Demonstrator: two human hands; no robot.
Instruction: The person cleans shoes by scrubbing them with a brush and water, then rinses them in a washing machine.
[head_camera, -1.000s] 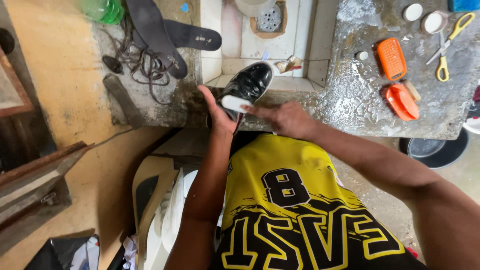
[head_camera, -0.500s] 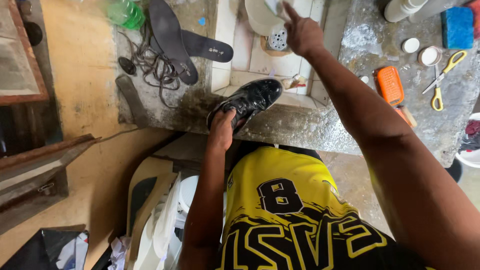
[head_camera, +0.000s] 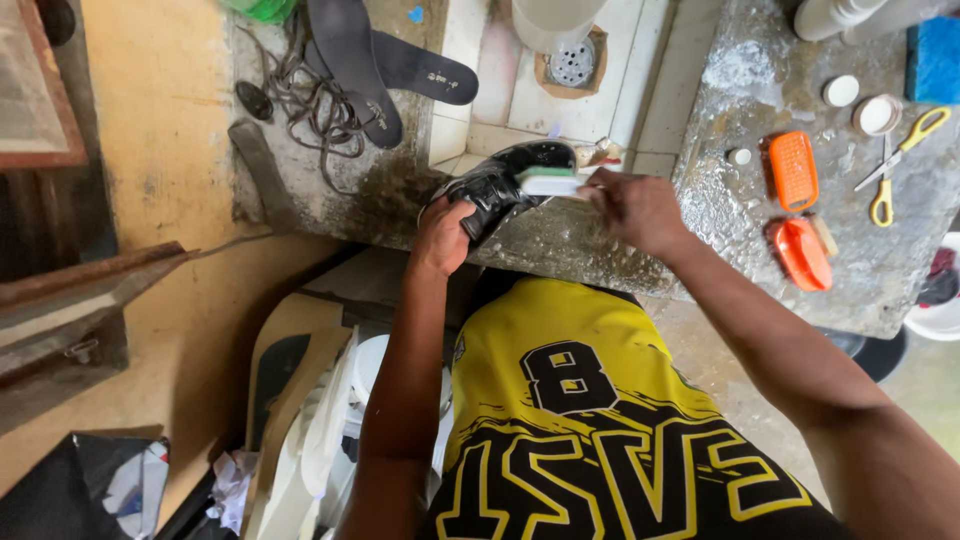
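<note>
One black shoe in left hand, one brush in right hand.

The left hand is gripping a black shoe at the edge of the tiled sink basin, while the right hand is pressing a white brush against the shoe's upper. Left of the shoe, two dark insoles are lying beside tangled laces. Right of the shoe, two orange brushes and yellow-handled scissors are resting on the concrete counter
</note>
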